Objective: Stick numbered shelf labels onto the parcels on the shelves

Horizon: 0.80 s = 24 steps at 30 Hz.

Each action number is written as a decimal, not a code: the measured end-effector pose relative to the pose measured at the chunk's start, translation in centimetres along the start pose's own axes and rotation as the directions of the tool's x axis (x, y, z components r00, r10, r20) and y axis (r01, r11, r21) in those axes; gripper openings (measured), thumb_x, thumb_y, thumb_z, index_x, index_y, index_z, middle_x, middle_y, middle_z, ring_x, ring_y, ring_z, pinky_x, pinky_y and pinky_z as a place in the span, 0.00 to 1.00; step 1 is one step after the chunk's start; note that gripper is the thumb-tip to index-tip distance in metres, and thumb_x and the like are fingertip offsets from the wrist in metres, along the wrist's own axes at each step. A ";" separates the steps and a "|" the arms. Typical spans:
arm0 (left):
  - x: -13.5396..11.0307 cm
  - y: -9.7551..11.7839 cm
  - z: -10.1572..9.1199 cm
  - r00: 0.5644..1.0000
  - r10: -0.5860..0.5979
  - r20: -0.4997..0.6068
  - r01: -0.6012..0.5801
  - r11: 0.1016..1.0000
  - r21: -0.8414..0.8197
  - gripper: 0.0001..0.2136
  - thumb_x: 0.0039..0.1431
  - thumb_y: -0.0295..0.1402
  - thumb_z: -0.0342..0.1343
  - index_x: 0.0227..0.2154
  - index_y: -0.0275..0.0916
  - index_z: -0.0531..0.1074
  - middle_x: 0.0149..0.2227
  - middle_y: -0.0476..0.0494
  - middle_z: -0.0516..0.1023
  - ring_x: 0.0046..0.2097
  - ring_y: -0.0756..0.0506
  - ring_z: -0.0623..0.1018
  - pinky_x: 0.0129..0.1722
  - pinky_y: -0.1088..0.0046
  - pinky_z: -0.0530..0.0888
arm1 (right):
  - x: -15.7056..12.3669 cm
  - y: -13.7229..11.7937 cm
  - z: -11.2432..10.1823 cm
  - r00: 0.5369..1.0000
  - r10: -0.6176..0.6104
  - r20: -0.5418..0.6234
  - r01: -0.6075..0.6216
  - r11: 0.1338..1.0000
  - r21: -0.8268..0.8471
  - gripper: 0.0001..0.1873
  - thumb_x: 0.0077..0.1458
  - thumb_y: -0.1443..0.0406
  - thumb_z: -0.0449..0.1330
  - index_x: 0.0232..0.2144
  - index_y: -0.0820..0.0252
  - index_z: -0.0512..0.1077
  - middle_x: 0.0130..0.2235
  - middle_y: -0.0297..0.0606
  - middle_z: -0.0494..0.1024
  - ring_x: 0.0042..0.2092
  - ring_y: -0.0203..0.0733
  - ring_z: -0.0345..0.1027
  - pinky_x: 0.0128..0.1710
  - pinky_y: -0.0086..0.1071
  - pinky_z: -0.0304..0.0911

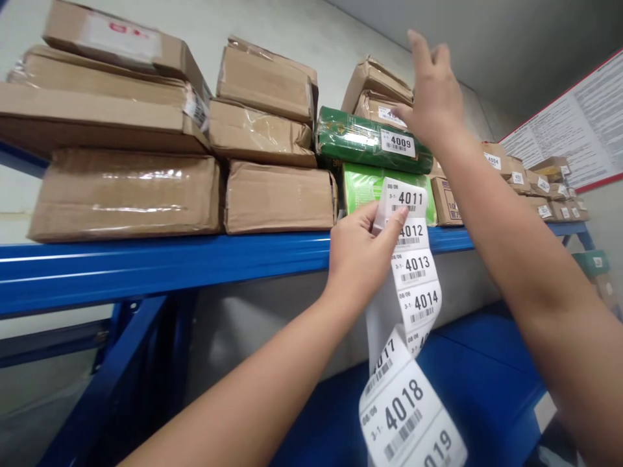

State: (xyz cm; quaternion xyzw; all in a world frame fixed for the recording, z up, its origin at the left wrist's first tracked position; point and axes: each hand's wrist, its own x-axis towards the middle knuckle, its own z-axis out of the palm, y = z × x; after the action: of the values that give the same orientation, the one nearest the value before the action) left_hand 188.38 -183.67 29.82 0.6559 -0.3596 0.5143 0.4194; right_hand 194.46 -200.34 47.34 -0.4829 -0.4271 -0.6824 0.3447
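My left hand pinches a strip of white barcode labels near its top, with the thumb over the label printed 4011. Below the hand the strip hangs down, curls and twists toward me, showing numbers up to 4019. Raised at the upper right, my right hand has its fingers apart. Its thumb is at the label of a brown carton; I cannot tell whether it touches. Just under that carton lies a dark green box labelled 4009. A light green box sits beneath it, partly hidden by the strip.
Several unlabelled brown cartons are stacked at the left on a shelf with a blue beam. Labelled cartons continue to the right. A red-edged notice board hangs on the right wall. A lower blue shelf is underneath.
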 end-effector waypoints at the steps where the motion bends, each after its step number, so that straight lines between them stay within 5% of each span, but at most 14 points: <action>1: 0.0 0.0 -0.2 1.000 0.004 -0.026 -0.004 1.000 -0.003 0.12 0.57 0.40 0.60 0.22 0.39 0.75 0.23 0.48 0.76 0.27 0.47 0.72 0.25 0.73 0.64 | -1.3 -1.5 -0.7 0.999 0.012 0.049 -0.015 0.998 0.057 0.19 0.46 0.56 0.73 0.37 0.50 0.72 0.40 0.39 0.77 0.40 0.46 0.73 0.32 0.35 0.69; 4: 0.2 -0.1 -0.6 0.997 0.014 -0.077 -0.018 0.999 -0.050 0.15 0.58 0.42 0.58 0.20 0.39 0.74 0.24 0.47 0.76 0.29 0.46 0.73 0.27 0.73 0.67 | -5.9 -5.2 -2.3 0.935 0.098 0.342 -0.167 0.970 0.179 0.19 0.53 0.48 0.66 0.29 0.56 0.72 0.31 0.38 0.77 0.33 0.41 0.72 0.27 0.32 0.67; 6: 0.5 -0.2 -0.6 0.997 0.001 -0.078 -0.010 0.993 -0.120 0.13 0.58 0.42 0.59 0.22 0.40 0.75 0.26 0.47 0.77 0.31 0.46 0.74 0.29 0.72 0.69 | -8.8 -6.2 -2.7 0.901 0.101 0.422 -0.230 0.936 0.266 0.21 0.48 0.48 0.69 0.29 0.58 0.73 0.31 0.37 0.77 0.33 0.39 0.72 0.28 0.32 0.68; 9: 0.9 -0.2 -0.3 0.994 -0.060 -0.089 0.042 0.980 -0.193 0.09 0.55 0.39 0.62 0.25 0.40 0.75 0.27 0.48 0.78 0.31 0.47 0.74 0.31 0.73 0.71 | -11.5 -5.8 -2.4 0.934 0.141 0.328 -0.262 0.895 0.362 0.21 0.43 0.50 0.72 0.31 0.58 0.73 0.31 0.36 0.76 0.33 0.38 0.71 0.30 0.33 0.69; 14: 1.2 -0.1 0.2 0.980 -0.081 -0.184 0.068 0.995 -0.080 0.16 0.56 0.38 0.62 0.17 0.40 0.65 0.20 0.52 0.69 0.26 0.49 0.69 0.26 0.73 0.65 | -12.2 -5.0 -1.2 0.956 0.224 0.192 -0.284 0.873 0.397 0.19 0.45 0.51 0.72 0.31 0.57 0.73 0.32 0.35 0.75 0.36 0.40 0.72 0.31 0.32 0.71; 19: 0.8 -0.1 0.2 0.985 -0.014 -0.173 -0.003 0.995 -0.101 0.11 0.60 0.37 0.59 0.24 0.40 0.70 0.24 0.52 0.72 0.28 0.49 0.70 0.28 0.75 0.65 | -11.3 -5.6 -1.5 0.918 0.269 0.290 -0.375 0.825 0.422 0.18 0.43 0.55 0.74 0.32 0.59 0.75 0.30 0.36 0.76 0.34 0.40 0.71 0.28 0.32 0.72; 24: 0.7 -0.3 0.3 0.983 0.022 -0.184 -0.035 0.997 -0.069 0.15 0.62 0.42 0.56 0.22 0.40 0.69 0.22 0.51 0.70 0.27 0.49 0.68 0.26 0.74 0.63 | -10.9 -6.0 -2.7 0.894 0.257 0.367 -0.401 0.824 0.401 0.17 0.42 0.59 0.74 0.32 0.62 0.76 0.30 0.38 0.77 0.33 0.40 0.71 0.28 0.33 0.71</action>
State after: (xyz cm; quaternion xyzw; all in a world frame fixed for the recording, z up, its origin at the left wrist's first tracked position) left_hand 188.86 -183.86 30.39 0.5852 -0.3474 0.5652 0.4664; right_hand 191.40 -199.85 35.02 -0.5497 -0.5342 -0.4082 0.4958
